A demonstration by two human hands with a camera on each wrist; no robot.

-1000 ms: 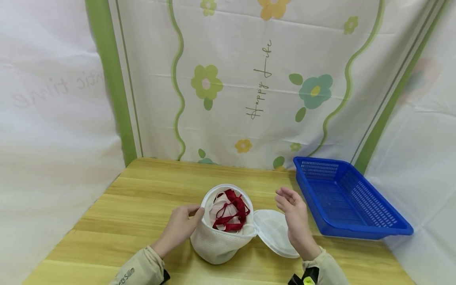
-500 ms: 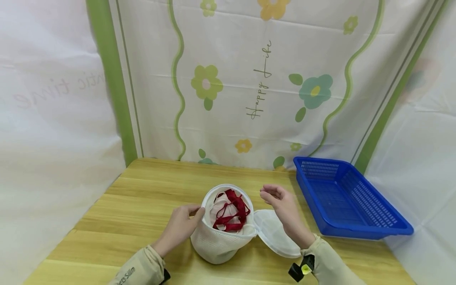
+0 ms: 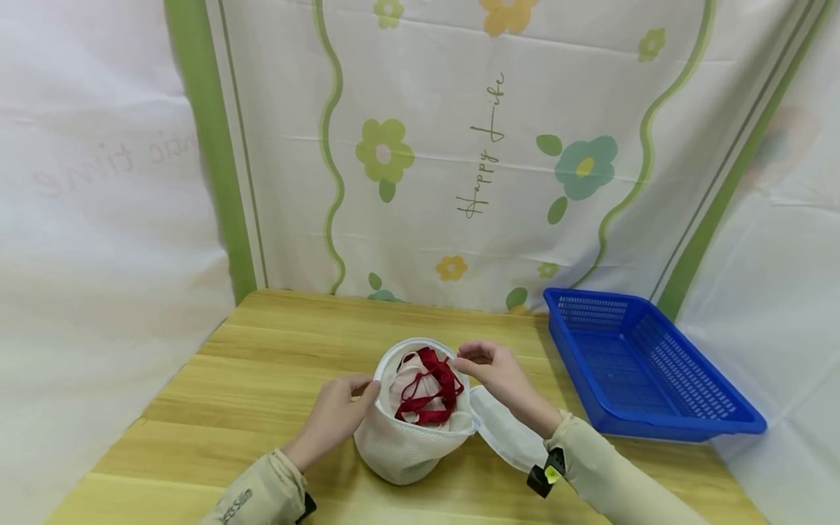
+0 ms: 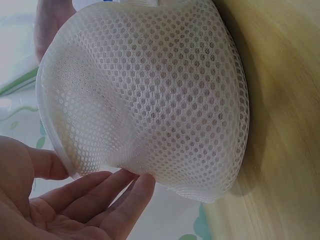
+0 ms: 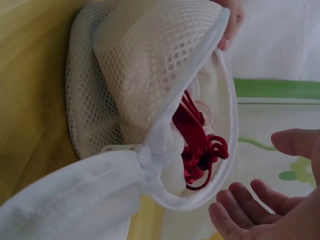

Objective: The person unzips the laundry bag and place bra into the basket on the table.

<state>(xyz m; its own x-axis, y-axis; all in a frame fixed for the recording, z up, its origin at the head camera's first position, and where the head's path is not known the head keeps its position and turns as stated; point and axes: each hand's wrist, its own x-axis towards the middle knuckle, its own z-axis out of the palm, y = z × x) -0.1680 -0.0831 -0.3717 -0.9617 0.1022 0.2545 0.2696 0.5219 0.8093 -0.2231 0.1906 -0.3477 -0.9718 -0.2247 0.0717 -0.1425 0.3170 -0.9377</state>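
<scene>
A white mesh laundry bag (image 3: 402, 453) stands on the table, its round mouth unzipped. Inside it lie pale fabric and dark red straps (image 3: 429, 416), probably parts of a garment. My left hand (image 3: 337, 410) pinches the bag's rim on the left side; the left wrist view has the thumb (image 4: 47, 164) at the rim and the fingers behind the mesh. By the right side of the mouth is my right hand (image 3: 502, 375), holding nothing. In the right wrist view its loosely bent fingers (image 5: 260, 205) stay apart from the rim. The bag's lid (image 3: 508, 432) hangs out to the right, partly under the right forearm.
A blue plastic basket (image 3: 663, 430) with slotted sides sits at the table's right rear. Bare wooden tabletop (image 3: 262, 350) stretches left of the bag. White printed curtains (image 3: 420, 219) close off the back and both sides.
My right hand has moved left, from above the lid to the right edge of the bag's mouth. My left hand keeps its hold on the rim, and the bag stays in place.
</scene>
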